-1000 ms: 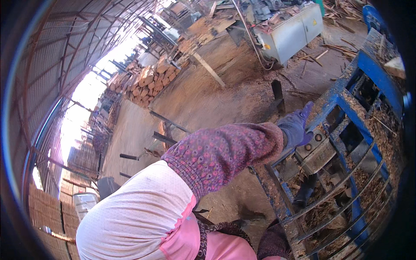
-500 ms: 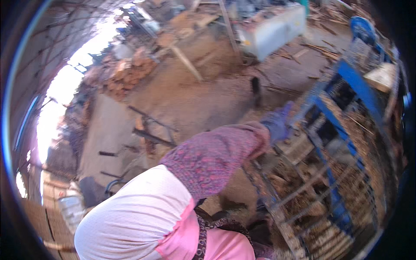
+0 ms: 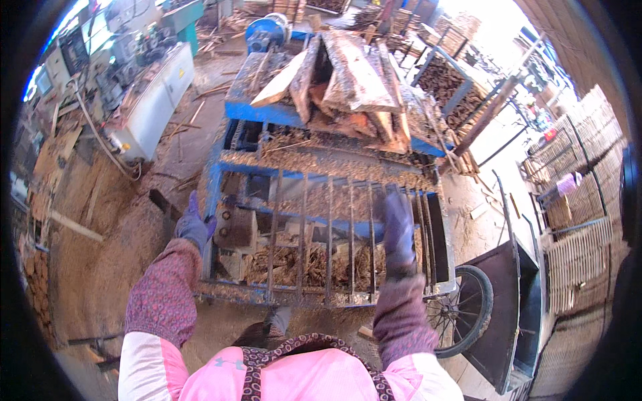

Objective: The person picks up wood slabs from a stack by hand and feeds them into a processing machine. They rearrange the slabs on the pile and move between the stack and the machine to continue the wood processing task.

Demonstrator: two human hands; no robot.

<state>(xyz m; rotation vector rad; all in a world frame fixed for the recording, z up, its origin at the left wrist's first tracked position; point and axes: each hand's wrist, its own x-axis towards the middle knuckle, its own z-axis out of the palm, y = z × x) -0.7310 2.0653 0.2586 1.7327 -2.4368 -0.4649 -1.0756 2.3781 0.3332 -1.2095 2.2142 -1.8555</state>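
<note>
My left hand (image 3: 193, 226), in a purple-blue glove, is at the left edge of a blue metal frame (image 3: 215, 180), fingers pointing up and thumb apart. I see nothing held in it. My right hand (image 3: 399, 230), gloved alike, is above the frame's right part, over the metal bars (image 3: 329, 234). Motion smears its fingers, so I cannot tell whether they grip anything. Sawdust and bark scraps (image 3: 358, 267) lie beneath the bars. At the frame's far end rests a pile of rough-sawn wooden boards (image 3: 354, 73), some with bark on their edges.
A blue motor-like unit (image 3: 263, 33) stands beyond the boards. To the right is a dark cart with a spoked wheel (image 3: 461, 311), near stacked wooden strips (image 3: 582, 254). A long white cabinet (image 3: 157, 100) stands at the far left. Wood scraps litter the floor.
My view has swung right, bringing the frame to the middle and the boards into full sight. My right hand has come into view; my left hand is still beside the frame.
</note>
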